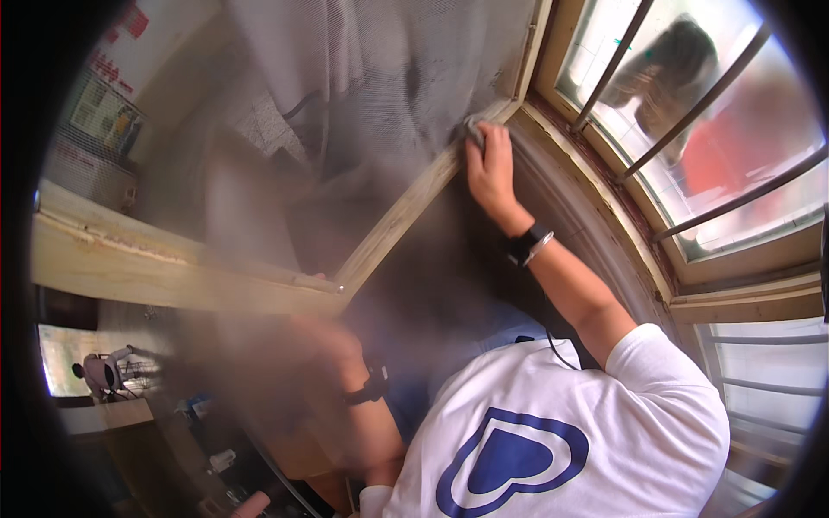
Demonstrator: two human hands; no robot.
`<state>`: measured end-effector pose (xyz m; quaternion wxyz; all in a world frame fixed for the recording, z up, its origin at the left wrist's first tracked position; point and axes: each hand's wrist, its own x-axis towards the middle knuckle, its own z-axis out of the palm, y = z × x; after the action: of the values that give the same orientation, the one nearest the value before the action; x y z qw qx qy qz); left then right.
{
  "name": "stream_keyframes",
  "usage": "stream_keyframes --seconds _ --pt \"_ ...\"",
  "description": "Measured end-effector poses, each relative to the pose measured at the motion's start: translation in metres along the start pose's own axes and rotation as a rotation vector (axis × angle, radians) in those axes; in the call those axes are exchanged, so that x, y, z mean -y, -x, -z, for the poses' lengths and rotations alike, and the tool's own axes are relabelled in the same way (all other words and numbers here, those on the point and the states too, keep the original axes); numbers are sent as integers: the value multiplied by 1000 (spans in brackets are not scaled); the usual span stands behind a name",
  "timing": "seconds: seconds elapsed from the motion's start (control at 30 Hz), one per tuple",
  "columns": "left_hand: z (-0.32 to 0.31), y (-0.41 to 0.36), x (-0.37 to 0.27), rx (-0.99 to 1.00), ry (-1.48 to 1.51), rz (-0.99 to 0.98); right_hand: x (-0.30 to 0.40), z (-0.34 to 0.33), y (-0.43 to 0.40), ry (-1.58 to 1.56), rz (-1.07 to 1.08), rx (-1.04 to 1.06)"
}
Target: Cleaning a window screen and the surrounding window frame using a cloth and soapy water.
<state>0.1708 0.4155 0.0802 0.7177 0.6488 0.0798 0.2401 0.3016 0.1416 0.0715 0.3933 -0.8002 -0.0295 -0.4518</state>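
Note:
My right hand presses a grey cloth against the side rail of a pale painted wooden screen frame, near the frame's hinged end. Fine mesh fills this frame. At its lower free corner, my left hand grips the wood; a blur hides much of that hand, and a fingertip shows above the rail. A small metal fastener sits at the corner joint. Dark bands circle both wrists.
To the right stands a window frame with chipped paint and metal bars. A person in red shows blurred through the glass. Far left, another person is near a cardboard box. A white cup-like object lies below.

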Motion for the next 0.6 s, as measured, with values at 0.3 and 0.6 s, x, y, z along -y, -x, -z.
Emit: stream_keyframes --seconds 0.3,0.6 --pt "-7 -16 12 -40 23 48 94 -8 81 -370 -182 248" --pt "4 -21 14 -52 -168 -133 101 47 51 -450 -12 336"
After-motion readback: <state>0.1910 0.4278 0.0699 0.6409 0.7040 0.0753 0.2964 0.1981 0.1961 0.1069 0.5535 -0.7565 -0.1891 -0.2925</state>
